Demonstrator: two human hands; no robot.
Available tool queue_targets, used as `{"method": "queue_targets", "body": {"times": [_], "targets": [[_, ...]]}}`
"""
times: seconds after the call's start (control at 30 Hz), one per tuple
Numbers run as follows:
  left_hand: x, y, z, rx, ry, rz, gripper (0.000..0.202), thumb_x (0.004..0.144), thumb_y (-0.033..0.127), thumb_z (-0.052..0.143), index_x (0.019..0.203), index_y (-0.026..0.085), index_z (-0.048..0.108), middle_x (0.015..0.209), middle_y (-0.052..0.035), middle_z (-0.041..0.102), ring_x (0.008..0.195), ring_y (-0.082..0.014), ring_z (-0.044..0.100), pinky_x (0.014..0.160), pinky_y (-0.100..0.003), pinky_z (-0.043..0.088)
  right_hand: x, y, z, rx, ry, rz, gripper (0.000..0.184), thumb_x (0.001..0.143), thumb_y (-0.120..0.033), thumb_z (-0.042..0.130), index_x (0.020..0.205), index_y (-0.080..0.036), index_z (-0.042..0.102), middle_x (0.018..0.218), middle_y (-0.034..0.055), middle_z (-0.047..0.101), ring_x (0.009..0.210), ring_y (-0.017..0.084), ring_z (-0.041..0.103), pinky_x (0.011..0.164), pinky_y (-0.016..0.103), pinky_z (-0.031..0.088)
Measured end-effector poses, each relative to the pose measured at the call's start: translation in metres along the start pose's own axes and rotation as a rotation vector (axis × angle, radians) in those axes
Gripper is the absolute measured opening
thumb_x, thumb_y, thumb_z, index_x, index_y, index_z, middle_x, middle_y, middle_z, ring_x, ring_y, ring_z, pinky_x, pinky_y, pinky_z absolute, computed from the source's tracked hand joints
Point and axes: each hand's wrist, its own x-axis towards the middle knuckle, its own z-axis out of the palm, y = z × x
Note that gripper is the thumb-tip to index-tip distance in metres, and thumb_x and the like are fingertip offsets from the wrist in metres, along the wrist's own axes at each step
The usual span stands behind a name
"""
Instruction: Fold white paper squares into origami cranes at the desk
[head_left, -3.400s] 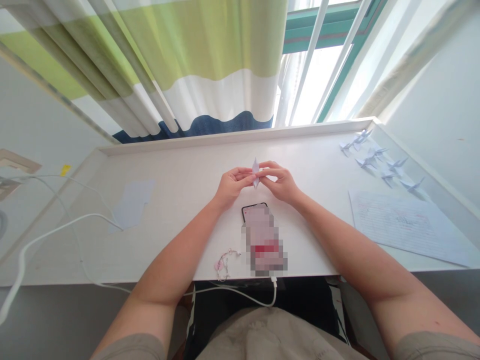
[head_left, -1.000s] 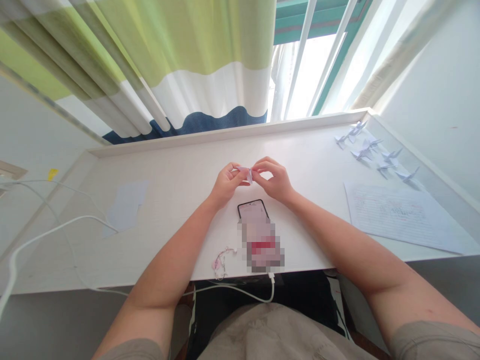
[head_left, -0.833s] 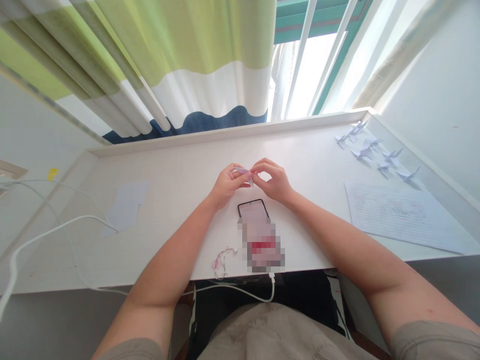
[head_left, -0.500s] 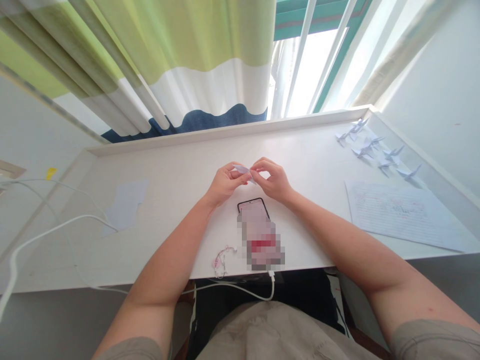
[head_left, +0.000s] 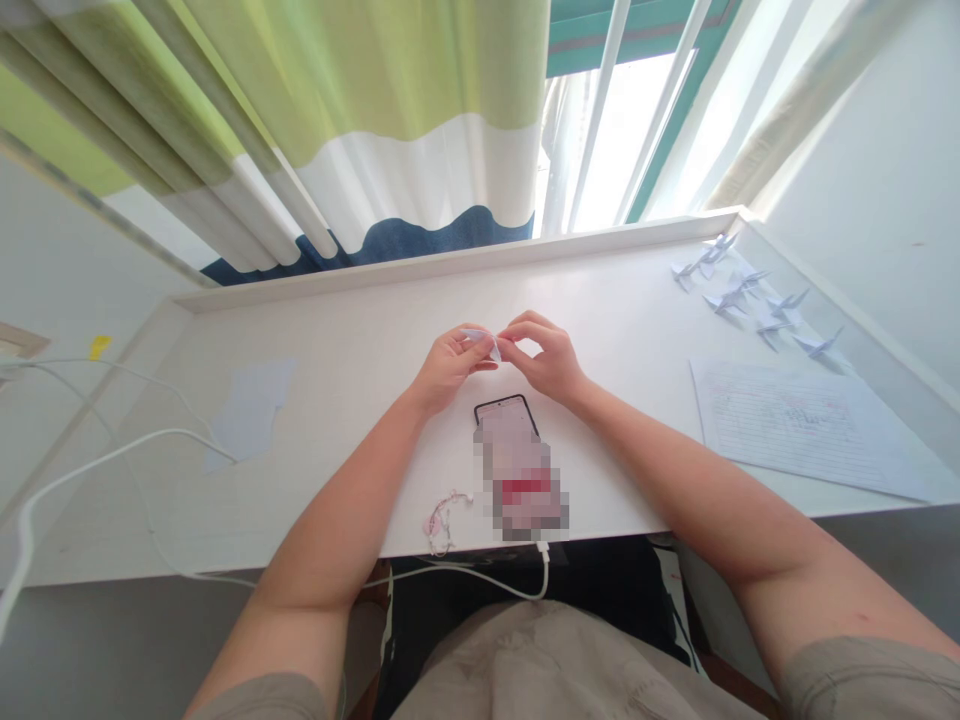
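A small folded piece of pale paper is pinched between both hands above the middle of the white desk. My left hand grips its left end with thumb and fingers closed. My right hand pinches its right end at the fingertips. Most of the paper is hidden by the fingers. A phone lies flat on the desk just below the hands.
Several folded paper cranes stand at the desk's far right corner, with a written sheet below them. Blank paper slips lie at the left. A white cable loops off the left edge. A small bracelet lies beside the phone.
The folded paper stood upright between the fingertips earlier; now it lies lower and flatter, more covered by the fingers. Both hands stay in nearly the same place.
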Motion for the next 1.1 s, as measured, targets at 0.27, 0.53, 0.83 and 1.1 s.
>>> {"method": "queue_targets", "body": {"times": [0.27,0.53,0.83,1.1], "targets": [[-0.0001,0.0019,-0.0036,-0.11,-0.069,-0.018,0.043,0.082,0.057,0.086,0.097,0.02,0.07,0.094,-0.0046,0.079,0.093,-0.0195,0.078,0.083,-0.032,0.06,-0.002,-0.0005,0.0012,-0.018,0.024,-0.105,0.01,0.099,-0.024,0.065,0.1,-0.025,0.075,0.092,0.0027,0.072,0.081,0.017,0.067,0.073,0.036,0.059],[0.0006,-0.0008,-0.0027,-0.059,-0.052,0.067,0.042,0.077,0.053,0.092,0.095,0.021,0.072,0.086,-0.0028,0.08,0.086,-0.0196,0.078,0.086,-0.037,0.061,-0.0007,-0.005,-0.0003,-0.028,0.019,-0.054,0.01,0.099,-0.03,0.067,0.097,-0.027,0.075,0.09,0.0035,0.071,0.079,0.018,0.065,0.072,0.039,0.059],[-0.0018,0.0032,0.0051,0.068,0.014,0.219,0.042,0.075,0.049,0.094,0.098,0.021,0.073,0.082,-0.0017,0.077,0.08,-0.0192,0.076,0.084,-0.04,0.062,-0.0013,-0.0069,0.0004,-0.005,0.047,0.02,0.012,0.099,-0.035,0.067,0.094,-0.028,0.076,0.09,0.0032,0.071,0.082,0.019,0.065,0.075,0.04,0.061],[-0.0022,0.0039,0.0028,0.066,0.042,0.238,0.042,0.071,0.039,0.098,0.096,0.02,0.07,0.086,-0.0017,0.078,0.085,-0.0191,0.077,0.089,-0.041,0.062,-0.0023,-0.003,0.0,0.02,0.021,-0.018,0.014,0.102,-0.033,0.065,0.104,-0.031,0.079,0.096,0.0027,0.071,0.088,0.019,0.067,0.08,0.041,0.062]]}}
